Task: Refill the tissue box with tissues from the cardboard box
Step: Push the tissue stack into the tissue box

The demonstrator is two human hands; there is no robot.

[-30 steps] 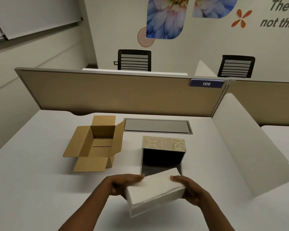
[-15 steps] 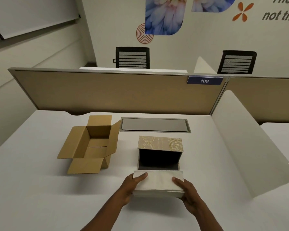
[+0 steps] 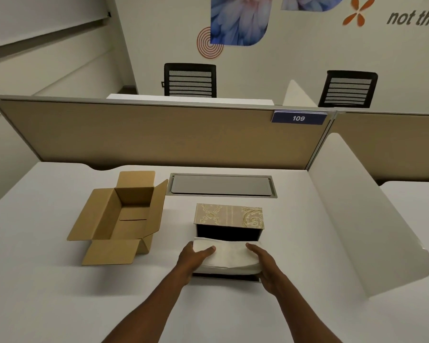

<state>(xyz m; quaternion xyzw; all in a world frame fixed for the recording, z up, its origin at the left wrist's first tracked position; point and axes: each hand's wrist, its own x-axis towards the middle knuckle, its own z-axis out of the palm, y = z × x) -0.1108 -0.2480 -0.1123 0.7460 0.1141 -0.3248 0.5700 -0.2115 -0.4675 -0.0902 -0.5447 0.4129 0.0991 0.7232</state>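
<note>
A white stack of tissues (image 3: 229, 256) lies flat on the dropped-down front flap of the tissue box (image 3: 229, 216), a gold-patterned box with a dark open inside. My left hand (image 3: 192, 259) grips the stack's left end and my right hand (image 3: 266, 266) grips its right end. The stack's far edge is at the mouth of the box. An open brown cardboard box (image 3: 124, 219) stands to the left with its flaps spread; I see nothing inside it.
The white desk (image 3: 47, 280) is bounded by a tan partition (image 3: 159, 137) at the back and a white curved divider (image 3: 362, 219) on the right. A grey cable hatch (image 3: 221, 185) is set into the desk behind the tissue box.
Both hands have carried the tissue stack forward, from tilted near me to lying flat at the opening of the tissue box.
</note>
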